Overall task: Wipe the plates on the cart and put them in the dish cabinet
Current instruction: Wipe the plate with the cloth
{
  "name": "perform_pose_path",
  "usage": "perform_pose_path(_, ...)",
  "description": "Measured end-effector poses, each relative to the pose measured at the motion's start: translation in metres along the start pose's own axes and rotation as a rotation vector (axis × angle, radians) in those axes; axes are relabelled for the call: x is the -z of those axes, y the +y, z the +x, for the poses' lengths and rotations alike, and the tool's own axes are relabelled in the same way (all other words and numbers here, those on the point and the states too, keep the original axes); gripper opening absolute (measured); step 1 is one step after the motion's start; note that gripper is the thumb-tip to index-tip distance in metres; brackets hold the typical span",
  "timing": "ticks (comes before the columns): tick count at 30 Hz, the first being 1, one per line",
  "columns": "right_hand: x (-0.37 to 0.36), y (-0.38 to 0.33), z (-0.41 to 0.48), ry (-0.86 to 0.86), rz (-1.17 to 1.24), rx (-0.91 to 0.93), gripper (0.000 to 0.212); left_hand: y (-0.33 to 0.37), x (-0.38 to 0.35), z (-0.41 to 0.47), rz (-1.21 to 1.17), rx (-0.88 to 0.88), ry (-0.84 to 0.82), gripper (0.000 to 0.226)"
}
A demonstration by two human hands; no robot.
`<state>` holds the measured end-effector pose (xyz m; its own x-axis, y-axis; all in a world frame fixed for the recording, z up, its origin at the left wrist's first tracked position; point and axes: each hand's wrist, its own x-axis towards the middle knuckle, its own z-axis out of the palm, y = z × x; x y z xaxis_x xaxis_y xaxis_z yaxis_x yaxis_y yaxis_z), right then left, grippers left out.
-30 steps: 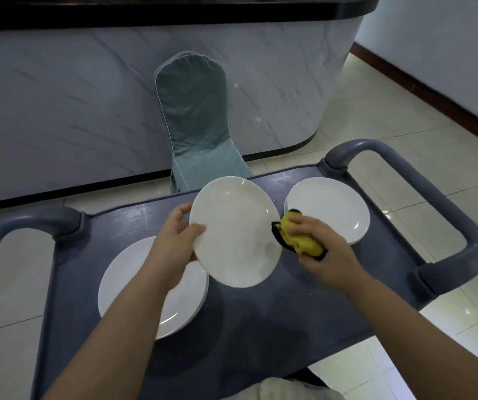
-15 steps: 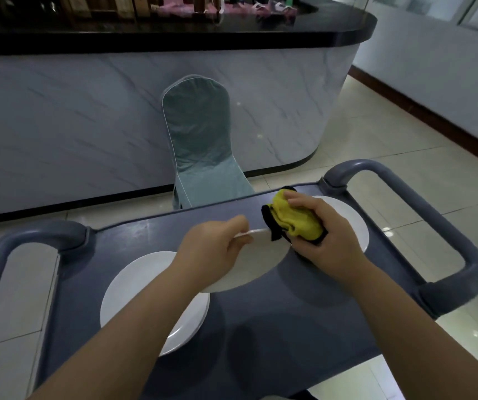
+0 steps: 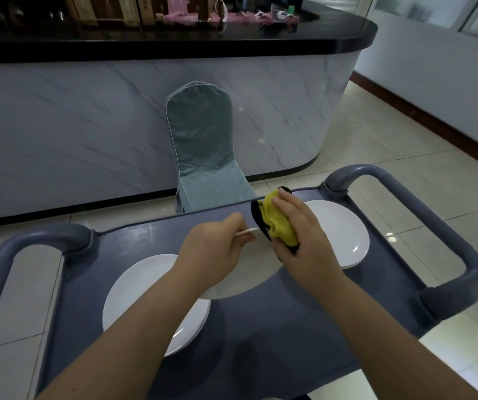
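Note:
My left hand point(image 3: 217, 252) grips the far rim of a white plate point(image 3: 249, 281), held nearly flat above the grey cart point(image 3: 275, 336). My right hand point(image 3: 304, 241) holds a bunched yellow and black cloth point(image 3: 278, 223) against the plate's right side. A stack of white plates point(image 3: 142, 295) lies on the cart's left, partly under my left forearm. Another white plate point(image 3: 344, 232) lies on the cart's right, behind my right hand.
The cart has a grey loop handle at the left end point(image 3: 15, 249) and at the right end point(image 3: 434, 220). A chair with a teal cover point(image 3: 203, 145) stands beyond the cart against a marble-faced counter point(image 3: 87, 116). Tiled floor point(image 3: 390, 145) extends to the right.
The plate has tipped from facing me to nearly flat. The cloth in my right hand has moved over the plate's right rim. The view has lifted toward the counter.

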<state>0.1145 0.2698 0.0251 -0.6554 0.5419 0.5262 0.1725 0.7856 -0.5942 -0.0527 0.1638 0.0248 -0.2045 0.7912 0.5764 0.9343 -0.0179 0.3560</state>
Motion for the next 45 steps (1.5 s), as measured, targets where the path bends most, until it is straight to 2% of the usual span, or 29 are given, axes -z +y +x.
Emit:
perform_pose_path(3,-0.003,-0.002,0.001,0.111,-0.004,-0.055,0.053,0.0,0.001,-0.001,-0.01,0.009,-0.016,0.03)
perform_pose_path(5,-0.006,-0.006,0.002,0.073,-0.049,-0.031,0.055,-0.001,0.0,-0.002,0.016,0.016,-0.02,0.028)
perform_pose_path(7,-0.005,-0.008,-0.001,-0.088,-0.05,-0.042,0.064,-0.003,0.001,-0.003,0.03,0.035,-0.014,0.026)
perform_pose_path(9,0.004,-0.012,-0.002,-0.339,0.066,-0.136,0.072,-0.006,0.003,-0.007,0.021,0.06,-0.006,0.028)
perform_pose_path(11,0.019,-0.007,0.001,-0.463,0.19,-0.163,0.067,-0.009,0.004,-0.011,0.007,0.067,0.002,0.032)
perform_pose_path(17,0.034,-0.004,0.018,-0.369,0.018,-0.041,0.082,0.002,0.008,-0.013,-0.014,-0.029,0.045,0.033)
perform_pose_path(24,0.018,-0.027,0.022,-0.273,-0.092,0.009,0.067,0.004,0.017,-0.009,-0.041,-0.123,0.102,0.011)
perform_pose_path(28,0.033,-0.037,0.032,-0.229,-0.044,0.031,0.064,0.009,0.035,0.004,-0.022,-0.172,0.147,0.021)
perform_pose_path(30,0.043,-0.034,0.031,-0.166,0.018,0.002,0.061,0.012,0.044,0.005,-0.097,-0.046,0.222,0.01)
perform_pose_path(33,0.049,-0.023,0.022,-0.076,0.202,-0.221,0.061,0.014,0.042,-0.002,-0.386,0.317,0.405,0.007)
perform_pose_path(35,0.049,-0.012,0.014,-0.156,0.264,-0.329,0.07,0.012,0.029,-0.01,-0.497,0.441,0.423,0.021)
perform_pose_path(37,0.049,-0.003,0.006,-0.335,0.23,-0.366,0.074,0.011,0.016,-0.02,-0.497,0.507,0.345,0.032)
perform_pose_path(39,0.046,0.004,-0.001,-0.397,0.177,-0.378,0.061,0.011,0.011,-0.024,-0.403,0.464,0.26,0.028)
perform_pose_path(41,0.04,0.005,-0.006,-0.321,0.102,-0.314,0.047,0.011,0.012,-0.024,-0.243,0.297,0.185,0.016)
perform_pose_path(43,0.032,-0.002,-0.009,-0.263,0.053,-0.208,0.05,0.013,0.012,-0.02,-0.132,0.126,0.132,0.007)
perform_pose_path(45,0.025,-0.013,-0.009,-0.236,-0.008,-0.115,0.057,0.016,0.01,-0.019,-0.072,0.023,0.099,0.021)
